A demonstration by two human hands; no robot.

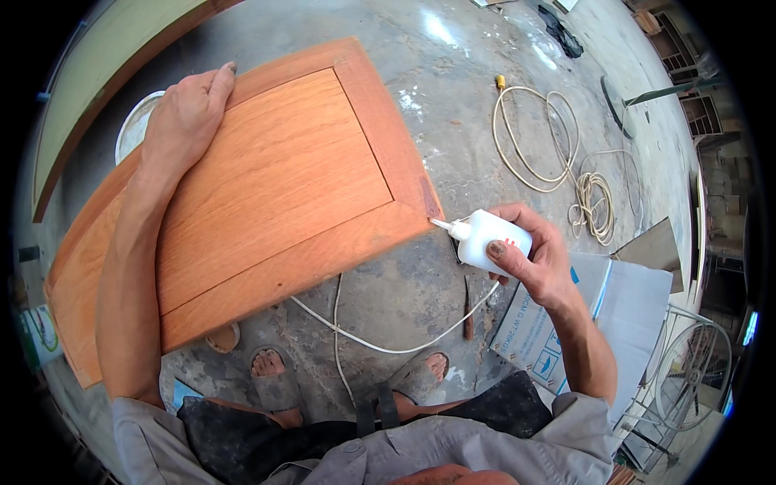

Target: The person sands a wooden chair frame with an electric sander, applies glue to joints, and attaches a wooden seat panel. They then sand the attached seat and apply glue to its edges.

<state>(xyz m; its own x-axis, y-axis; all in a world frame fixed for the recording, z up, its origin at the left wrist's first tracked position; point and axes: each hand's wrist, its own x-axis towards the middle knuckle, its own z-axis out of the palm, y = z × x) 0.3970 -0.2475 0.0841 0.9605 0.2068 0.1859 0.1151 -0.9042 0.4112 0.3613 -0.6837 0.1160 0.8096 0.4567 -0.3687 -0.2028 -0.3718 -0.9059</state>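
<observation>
A framed wooden panel, like a cabinet door (275, 170), spans the left and middle of the view, reddish-brown with a recessed centre. My left hand (190, 113) grips its far edge, fingers curled over the side and thumb on top. In my right hand (537, 250) is a white squeeze glue bottle (483, 240), tipped so its narrow nozzle points left. The nozzle tip meets the panel's right corner, where a darker patch shows on the wood. Whether liquid is coming out is too small to tell.
A coiled pale cable (594, 202) with a yellow end lies on the concrete floor (453, 89). Flattened cardboard (529, 323) and a fan (691, 376) are at the right. A curved pale board (97, 89) and a white tub (133, 129) stand at the far left. A white cord crosses near my feet.
</observation>
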